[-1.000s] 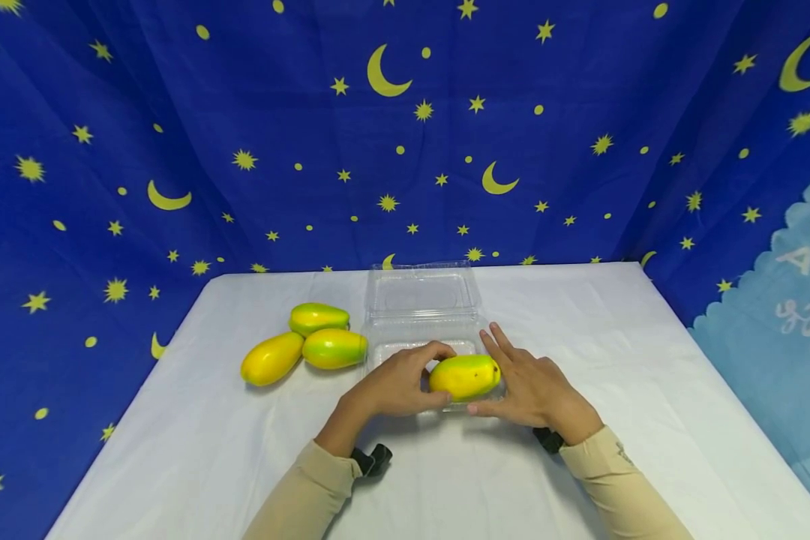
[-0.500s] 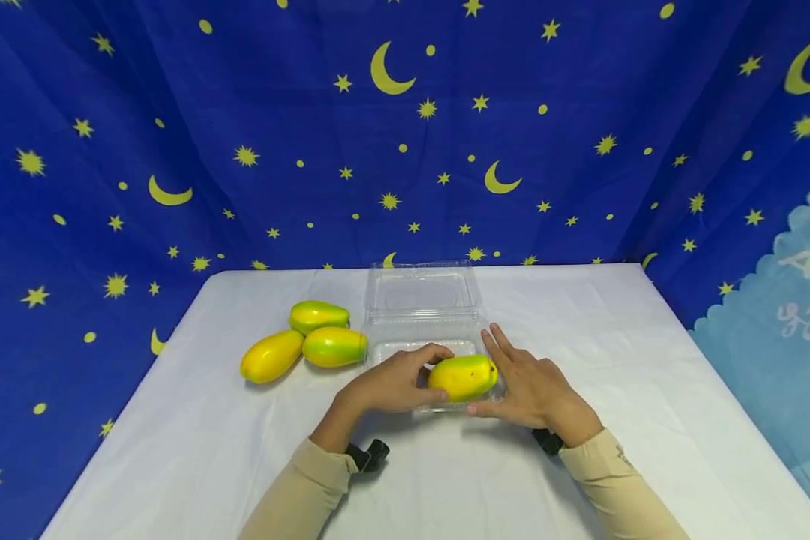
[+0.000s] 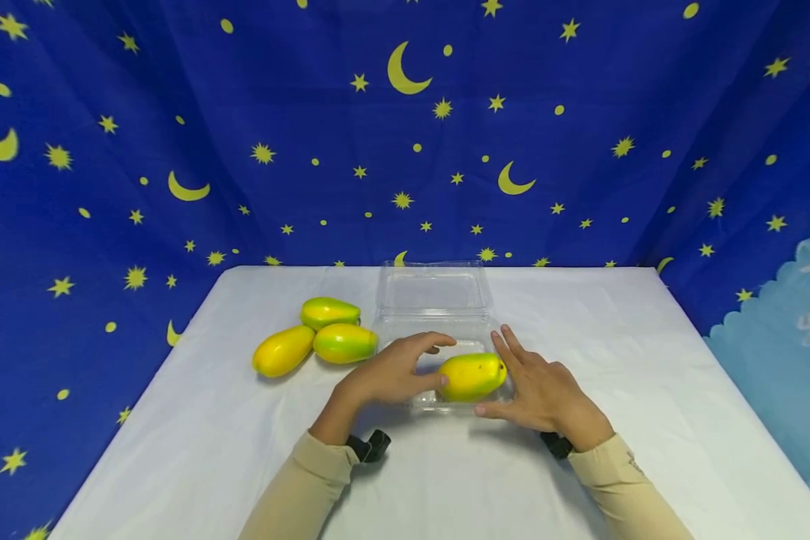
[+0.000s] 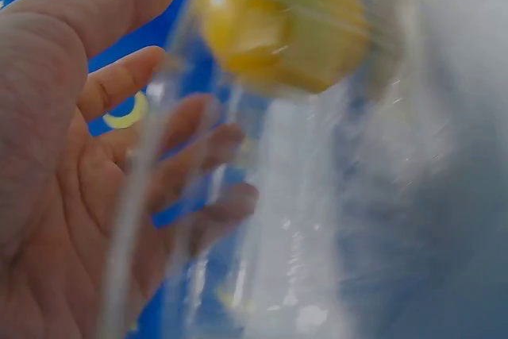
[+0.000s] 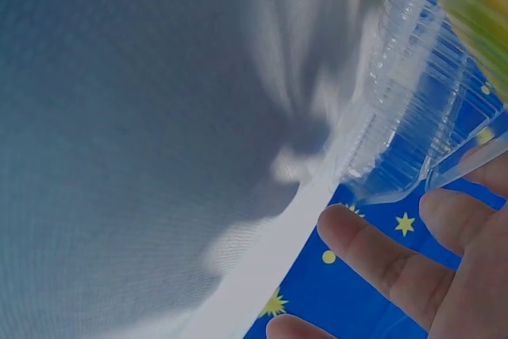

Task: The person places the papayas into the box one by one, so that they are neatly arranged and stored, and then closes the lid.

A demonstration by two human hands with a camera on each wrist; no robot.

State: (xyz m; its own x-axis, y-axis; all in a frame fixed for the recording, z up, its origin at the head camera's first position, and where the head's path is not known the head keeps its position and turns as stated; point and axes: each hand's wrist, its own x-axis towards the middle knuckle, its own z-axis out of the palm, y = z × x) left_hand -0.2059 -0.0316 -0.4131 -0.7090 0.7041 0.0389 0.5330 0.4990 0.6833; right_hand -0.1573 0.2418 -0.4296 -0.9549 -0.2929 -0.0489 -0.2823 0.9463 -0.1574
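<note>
A clear plastic clamshell box (image 3: 449,409) lies with its lid (image 3: 435,291) folded back. One yellow-green papaya (image 3: 472,377) sits in the right part of its base, seen through the clear wall in the left wrist view. My left hand (image 3: 394,371) is at the box's left side, fingers loosely spread, thumb tip right at the papaya's left end. In the left wrist view that palm holds nothing. My right hand (image 3: 543,390) lies along the box's right side, fingers extended, fingertips close by the ribbed wall in the right wrist view.
Three more papayas, a yellow one (image 3: 283,352), a greenish one (image 3: 331,313) and a two-toned one (image 3: 346,343), lie together left of the box. A white cloth (image 3: 621,337) covers the table; a blue star-patterned curtain (image 3: 337,112) hangs behind.
My left hand's fingers have loosened and drawn back from the papaya, which has settled in the box. My right hand has kept its place. The head view has shifted slightly.
</note>
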